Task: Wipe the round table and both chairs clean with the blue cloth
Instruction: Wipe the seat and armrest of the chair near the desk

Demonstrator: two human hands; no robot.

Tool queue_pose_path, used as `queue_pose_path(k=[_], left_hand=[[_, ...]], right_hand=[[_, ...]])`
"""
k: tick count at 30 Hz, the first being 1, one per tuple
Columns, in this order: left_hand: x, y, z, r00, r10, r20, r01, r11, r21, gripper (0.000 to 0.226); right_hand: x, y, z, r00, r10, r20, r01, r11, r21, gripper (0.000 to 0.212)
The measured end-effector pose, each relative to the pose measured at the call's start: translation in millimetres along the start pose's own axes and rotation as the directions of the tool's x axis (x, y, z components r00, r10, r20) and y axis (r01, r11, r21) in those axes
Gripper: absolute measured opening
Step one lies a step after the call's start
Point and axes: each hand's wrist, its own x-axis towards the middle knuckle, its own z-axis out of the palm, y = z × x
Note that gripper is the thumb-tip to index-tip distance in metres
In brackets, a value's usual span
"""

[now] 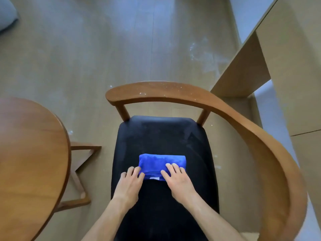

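A folded blue cloth [160,163] lies on the black seat [163,136] of a wooden chair with a curved backrest [225,108]. My left hand [129,183] rests flat at the cloth's left near corner, fingertips touching its edge. On the cloth's right near part my right hand [177,180] presses with straight fingers. The seat shows pale dusty streaks beyond the cloth, and white specks dot the backrest. The round wooden table [31,153] fills the left side. Only one chair is in view.
The table's wooden base [81,171] stands on the floor between table and chair. A light wooden desk or cabinet [286,66] rises at the right, close behind the chair's backrest. A grey cushion-like thing [7,14] sits at the top left corner.
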Motion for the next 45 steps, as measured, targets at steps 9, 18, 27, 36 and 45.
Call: queue_pose_path(k=[9,18,27,36,45], left_hand=[[-4.8,-34.9,29.5,0.899,-0.437,0.041,0.424,0.839,-0.34,0.036],[12.7,-50.9,52.1,0.88,-0.472,0.054,0.457,0.811,-0.364,0.054],[19.5,-42.1,75.3,0.869,-0.493,0.04,0.471,0.8,-0.372,0.059],[24.5,-34.1,106.2,0.841,-0.539,-0.039,0.499,0.803,-0.326,0.065],[23.4,-36.3,106.4,0.822,-0.559,-0.108,0.482,0.785,-0.39,0.063]], right_hand=[[36.4,24.7,14.3,0.965,-0.249,-0.079,0.252,0.968,0.023,0.059],[44.5,15.0,60.7,0.941,-0.322,-0.103,0.292,0.928,-0.231,0.055],[24.1,104.4,44.4,0.924,-0.319,-0.209,0.253,0.924,-0.287,0.071],[85.6,7.1,58.5,0.817,0.432,-0.382,-0.409,0.901,0.144,0.065],[98.6,103.4,29.6,0.931,-0.177,-0.32,0.123,0.976,-0.181,0.053]])
